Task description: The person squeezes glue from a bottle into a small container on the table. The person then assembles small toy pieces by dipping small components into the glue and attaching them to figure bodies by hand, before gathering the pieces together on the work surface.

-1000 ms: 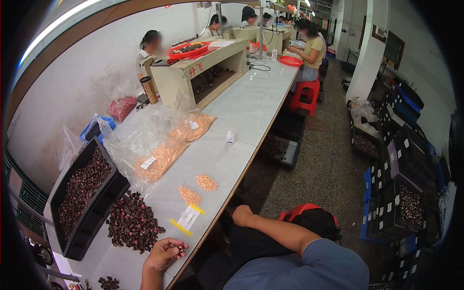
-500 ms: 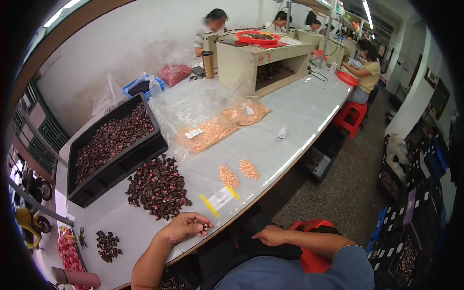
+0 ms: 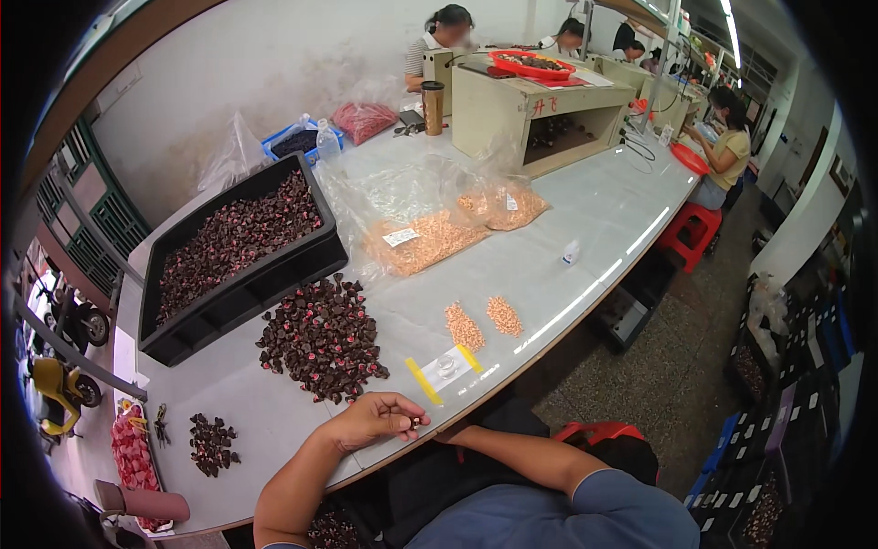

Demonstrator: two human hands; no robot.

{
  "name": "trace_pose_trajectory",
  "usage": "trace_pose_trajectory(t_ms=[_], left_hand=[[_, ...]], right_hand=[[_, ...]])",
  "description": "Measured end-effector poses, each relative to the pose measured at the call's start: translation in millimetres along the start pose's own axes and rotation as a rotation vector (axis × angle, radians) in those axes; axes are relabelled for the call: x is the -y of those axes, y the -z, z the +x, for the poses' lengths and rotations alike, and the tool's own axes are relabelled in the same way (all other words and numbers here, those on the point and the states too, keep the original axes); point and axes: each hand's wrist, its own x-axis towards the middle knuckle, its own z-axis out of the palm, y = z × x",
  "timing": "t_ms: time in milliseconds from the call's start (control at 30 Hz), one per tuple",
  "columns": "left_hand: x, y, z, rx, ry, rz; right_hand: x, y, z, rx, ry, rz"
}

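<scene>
My left hand [image 3: 380, 420] hovers by the table's front edge, thumb and fingertips pinched on a small dark-and-pink piece [image 3: 415, 422]. My right hand [image 3: 457, 435] is low at that same edge, its fingers hidden from sight. Just beyond the left hand spreads a heap of dark pieces with pink faces [image 3: 320, 339]. A white card [image 3: 450, 368] with a small clear round item on it is fixed by yellow tape strips. Behind the card lie two small piles of peach-coloured pieces, one on the left [image 3: 464, 327] and one on the right [image 3: 504, 316].
A black crate [image 3: 261, 288] of dark pieces stands at the back left, beside clear bags of peach pieces [image 3: 430, 240]. A small dark pile [image 3: 213, 445] and a pink tumbler [image 3: 146, 502] are at the left. A white bottle [image 3: 571, 252] stands right; people sit farther back.
My right hand has moved left to the table edge, and its fingers are now hidden. My left hand keeps its pinch on the small piece. The whole view has shifted a little.
</scene>
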Motion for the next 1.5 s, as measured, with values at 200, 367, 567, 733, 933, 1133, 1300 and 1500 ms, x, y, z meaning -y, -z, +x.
trace_pose_trajectory(t_ms=[200, 367, 567, 733, 933, 1133, 1300, 1500], left_hand=[[-1, 0, 2, -0.002, -0.003, 0.01], [-2, -6, -1, -0.04, 0.008, -0.027], [-7, -12, -1, -0.103, 0.025, -0.051], [-5, -10, -5, -0.144, 0.011, -0.055], [-4, -9, -3, -0.135, -0.007, -0.065], [1, -2, -3, -0.111, -0.034, -0.052], [-6, -4, 0, -0.086, -0.002, -0.035], [-12, -5, 2, -0.112, 0.078, 0.024]], right_hand=[[-35, -35, 8, -0.105, 0.225, -0.029], [-60, -46, 14, -0.162, 0.399, -0.047], [-80, -89, 21, -0.241, 0.577, -0.1], [-6, -33, -49, 0.232, 0.205, -0.017], [-30, -43, -62, 0.13, 0.279, 0.035], [-42, -50, -58, 0.067, 0.306, -0.007], [-55, -48, -65, -0.043, 0.404, -0.051], [-46, -1, -97, -0.016, 0.307, 0.051]])
